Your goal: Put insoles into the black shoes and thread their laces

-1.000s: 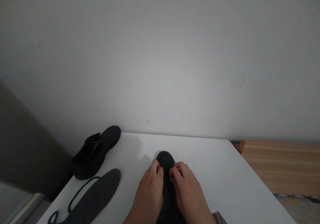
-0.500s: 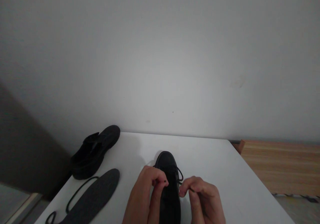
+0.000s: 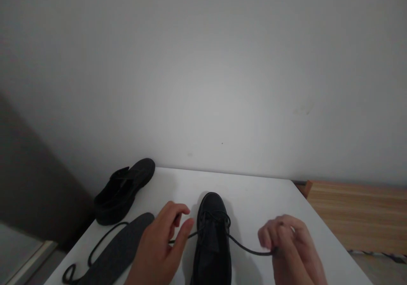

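Observation:
A black lace-up shoe [image 3: 212,238] stands on the white table [image 3: 263,200], toe pointing away from me. Its black shoelace [image 3: 244,247] runs out from the front eyelets to both sides. My left hand [image 3: 159,247] is left of the shoe and pinches the left end of the lace between thumb and fingers. My right hand [image 3: 291,247] is right of the shoe, fingers closed on the right end, which is drawn out taut.
A second black shoe [image 3: 122,192] lies at the table's far left corner. A dark grey insole [image 3: 117,251] and a loose black lace [image 3: 95,251] lie near the left edge. A wooden surface [image 3: 356,213] adjoins on the right. A white wall stands behind.
My hands have moved apart from over the shoe's toe to either side, pulling the lace ends outward.

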`<act>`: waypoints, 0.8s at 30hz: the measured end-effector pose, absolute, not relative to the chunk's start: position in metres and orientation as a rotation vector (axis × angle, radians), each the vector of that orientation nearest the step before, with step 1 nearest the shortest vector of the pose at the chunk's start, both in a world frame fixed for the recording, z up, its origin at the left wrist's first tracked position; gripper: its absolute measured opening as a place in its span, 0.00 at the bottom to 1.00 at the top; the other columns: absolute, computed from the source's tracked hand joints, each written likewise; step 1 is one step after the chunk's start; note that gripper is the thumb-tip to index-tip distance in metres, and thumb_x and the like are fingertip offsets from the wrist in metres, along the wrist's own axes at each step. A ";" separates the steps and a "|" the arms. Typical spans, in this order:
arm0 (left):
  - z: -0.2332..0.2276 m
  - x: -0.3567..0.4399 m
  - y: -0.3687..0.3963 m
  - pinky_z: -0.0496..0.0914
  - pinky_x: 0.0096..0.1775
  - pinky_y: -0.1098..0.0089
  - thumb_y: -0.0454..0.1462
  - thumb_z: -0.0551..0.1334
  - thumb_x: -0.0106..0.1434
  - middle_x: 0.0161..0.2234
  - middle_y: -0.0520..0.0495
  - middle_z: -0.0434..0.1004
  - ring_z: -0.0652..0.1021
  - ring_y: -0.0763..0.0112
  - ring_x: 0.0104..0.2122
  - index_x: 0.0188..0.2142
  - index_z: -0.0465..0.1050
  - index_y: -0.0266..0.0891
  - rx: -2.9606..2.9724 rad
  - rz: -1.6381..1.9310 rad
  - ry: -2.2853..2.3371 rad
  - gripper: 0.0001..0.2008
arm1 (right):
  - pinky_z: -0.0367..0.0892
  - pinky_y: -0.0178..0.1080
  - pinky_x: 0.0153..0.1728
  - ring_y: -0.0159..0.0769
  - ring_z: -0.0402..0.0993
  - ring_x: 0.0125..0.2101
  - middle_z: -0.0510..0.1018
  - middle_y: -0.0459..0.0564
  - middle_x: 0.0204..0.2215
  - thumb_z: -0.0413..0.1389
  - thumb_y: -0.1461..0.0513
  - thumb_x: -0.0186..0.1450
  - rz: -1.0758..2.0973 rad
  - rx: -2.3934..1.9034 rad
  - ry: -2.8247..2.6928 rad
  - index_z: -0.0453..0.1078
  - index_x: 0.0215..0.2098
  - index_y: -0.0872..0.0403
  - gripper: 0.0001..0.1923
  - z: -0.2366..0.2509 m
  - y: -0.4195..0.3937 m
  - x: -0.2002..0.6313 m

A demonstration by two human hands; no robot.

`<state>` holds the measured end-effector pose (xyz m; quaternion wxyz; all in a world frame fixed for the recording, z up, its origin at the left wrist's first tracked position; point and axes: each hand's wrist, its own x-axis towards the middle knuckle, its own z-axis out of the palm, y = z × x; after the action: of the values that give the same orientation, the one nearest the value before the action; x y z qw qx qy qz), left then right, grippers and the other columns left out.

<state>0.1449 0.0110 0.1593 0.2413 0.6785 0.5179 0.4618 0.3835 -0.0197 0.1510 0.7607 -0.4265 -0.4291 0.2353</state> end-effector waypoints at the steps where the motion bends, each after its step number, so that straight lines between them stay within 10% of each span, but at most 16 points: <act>1: 0.156 0.145 0.015 0.71 0.29 0.72 0.46 0.57 0.71 0.32 0.50 0.76 0.78 0.68 0.29 0.43 0.72 0.44 1.955 1.100 1.444 0.11 | 0.66 0.35 0.26 0.32 0.66 0.23 0.67 0.40 0.22 0.59 0.51 0.69 0.679 -1.024 -0.927 0.68 0.39 0.47 0.10 0.149 -0.018 0.388; 9: 0.131 0.159 0.021 0.68 0.36 0.67 0.42 0.58 0.70 0.29 0.50 0.83 0.83 0.59 0.33 0.36 0.76 0.44 2.140 0.329 1.523 0.10 | 0.63 0.34 0.27 0.33 0.69 0.24 0.79 0.46 0.31 0.57 0.51 0.68 0.909 -1.593 -1.784 0.73 0.42 0.51 0.13 0.118 -0.013 0.403; 13: 0.127 0.158 0.013 0.69 0.35 0.70 0.40 0.55 0.71 0.28 0.50 0.80 0.81 0.64 0.31 0.30 0.73 0.43 2.163 0.479 1.479 0.14 | 0.64 0.35 0.28 0.36 0.72 0.25 0.76 0.46 0.23 0.54 0.52 0.69 0.807 -1.637 -1.924 0.73 0.28 0.52 0.17 0.119 -0.014 0.398; 24: 0.106 0.161 0.004 0.70 0.57 0.61 0.38 0.59 0.67 0.62 0.44 0.71 0.77 0.59 0.55 0.29 0.78 0.44 1.908 0.930 1.237 0.12 | 0.72 0.33 0.37 0.36 0.77 0.36 0.75 0.50 0.35 0.53 0.57 0.73 0.805 -1.136 -1.666 0.73 0.32 0.50 0.12 0.114 -0.023 0.377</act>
<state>0.1608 0.0045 0.1056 0.3359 0.7315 0.4743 0.3565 0.3769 -0.0229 0.1136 0.4664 -0.4629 -0.6787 0.3279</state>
